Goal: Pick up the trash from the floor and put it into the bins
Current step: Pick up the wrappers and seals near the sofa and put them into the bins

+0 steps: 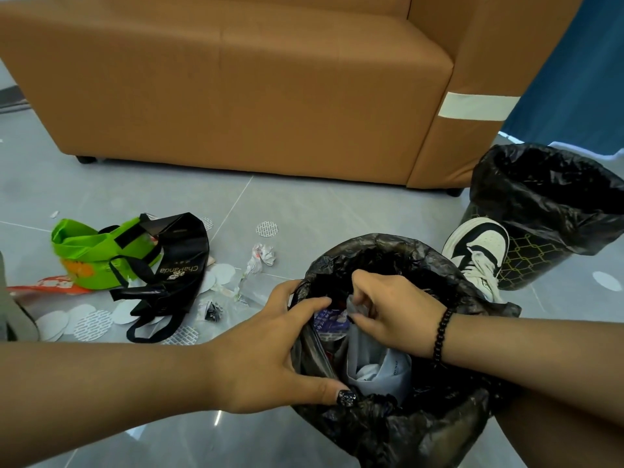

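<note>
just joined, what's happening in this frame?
A person is stuffing trash into the near bin. The left hand holds its black liner open at the rim, while the right hand pinches a grey plastic bag inside it. A green bag, a black tote and paper discs lie on the floor. A second bin stands to the right.

1. Near bin (388,430), black-lined, holds the grey bag (374,363) my right hand (395,312) pinches.
2. Second lined bin (553,211) stands behind it, right.
3. Green bag (87,251), black bag (182,261), crumpled paper (261,256) and white discs (54,324) lie on the floor.
</note>
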